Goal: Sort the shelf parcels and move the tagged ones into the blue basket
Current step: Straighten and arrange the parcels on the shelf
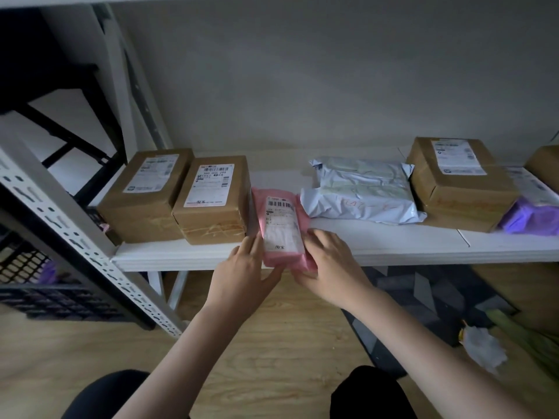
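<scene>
**Pink parcel held at shelf edge**

Left hand (pixel 242 267) and right hand (pixel 329 267) grip the pink parcel (pixel 279 228) from either side, fingers curled on its edges. The parcel overhangs the white shelf (pixel 393 246) front edge. Two cardboard boxes (pixel 211 198) sit at 10 o'clock; a grey mailer (pixel 363 192) lies at 2 o'clock.

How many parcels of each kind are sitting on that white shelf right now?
Brown cardboard boxes: 4, two at left, one at right, one cut off at the far right edge
Pink bag: 1, held by the left hand and right hand
Grey-white bag: 1
Purple bag: 1
Total: 7
</scene>
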